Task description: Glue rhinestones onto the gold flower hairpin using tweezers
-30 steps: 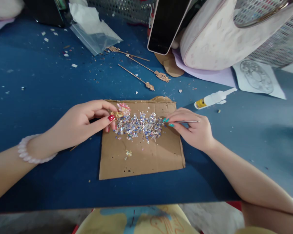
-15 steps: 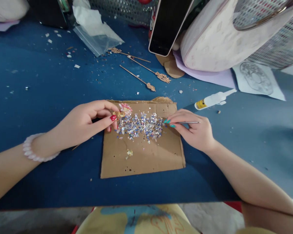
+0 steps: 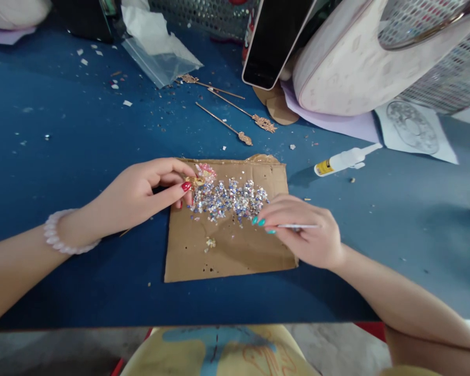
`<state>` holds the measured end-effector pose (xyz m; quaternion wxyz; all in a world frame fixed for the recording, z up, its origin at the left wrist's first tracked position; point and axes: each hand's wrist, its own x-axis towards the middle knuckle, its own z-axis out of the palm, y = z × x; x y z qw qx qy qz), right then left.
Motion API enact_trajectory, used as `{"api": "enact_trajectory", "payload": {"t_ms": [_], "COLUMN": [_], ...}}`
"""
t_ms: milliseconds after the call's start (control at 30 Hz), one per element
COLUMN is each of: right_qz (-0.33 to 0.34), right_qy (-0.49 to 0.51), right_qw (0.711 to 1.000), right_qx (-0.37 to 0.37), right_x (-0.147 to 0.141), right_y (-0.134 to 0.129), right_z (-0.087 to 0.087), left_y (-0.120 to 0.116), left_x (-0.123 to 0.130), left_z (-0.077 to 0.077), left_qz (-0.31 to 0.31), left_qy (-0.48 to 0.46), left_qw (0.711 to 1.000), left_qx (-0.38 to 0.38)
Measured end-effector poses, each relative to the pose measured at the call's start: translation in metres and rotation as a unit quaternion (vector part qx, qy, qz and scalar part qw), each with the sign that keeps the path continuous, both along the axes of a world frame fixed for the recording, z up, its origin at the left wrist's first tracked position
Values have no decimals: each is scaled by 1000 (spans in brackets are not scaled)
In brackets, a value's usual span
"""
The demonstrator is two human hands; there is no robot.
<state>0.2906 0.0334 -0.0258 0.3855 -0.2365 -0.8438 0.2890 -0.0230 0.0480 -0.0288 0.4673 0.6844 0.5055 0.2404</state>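
A gold hair stick (image 3: 194,181) with a pink-studded ornament (image 3: 206,172) is pinched in my left hand (image 3: 144,190), over the left side of a cardboard sheet (image 3: 254,256). What looks like its thin shaft shows below the wrist. Fingers of my right hand (image 3: 303,227) close round a thin silver tool (image 3: 297,226), whose tip end is hidden by the fingertips; it may be tweezers. Between both hands spreads a pile of small glittering blue and silver rhinestones (image 3: 229,198). A little cluster of pale yellow pieces (image 3: 210,243) lies nearer me on the cardboard.
Several gold hair sticks (image 3: 245,138) lie behind the cardboard. A white glue bottle (image 3: 347,161) with a yellow label is at the right. Further back are a clear plastic bag (image 3: 162,65), a phone (image 3: 278,42), a pale handbag (image 3: 337,78) and a printed paper (image 3: 415,128).
My right hand has come left and nearer to me with the tool, from the pile's right edge to its lower right. My left hand keeps its hold on the hair stick, almost still.
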Motion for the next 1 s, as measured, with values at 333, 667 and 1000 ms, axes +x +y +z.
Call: {"api": "enact_trajectory", "payload": {"t_ms": [333,667,1000], "right_qz": [76,56,28], "right_qy": [-29,-29,-38], "right_qw": [995,998,999], "right_qx": [62,2,14], "right_x": [-35,-26,-14], "right_y": [-23,-17,-5], "right_z": [-7,-2,-3], "left_y": [0,-1,-1], "left_x": [2,2,4], "left_z": [0,6,5], "left_qz": [-11,-15,-16], "left_qy": [28,49,33], "left_qw": [999,999,999], "left_qx": [22,13,14]}}
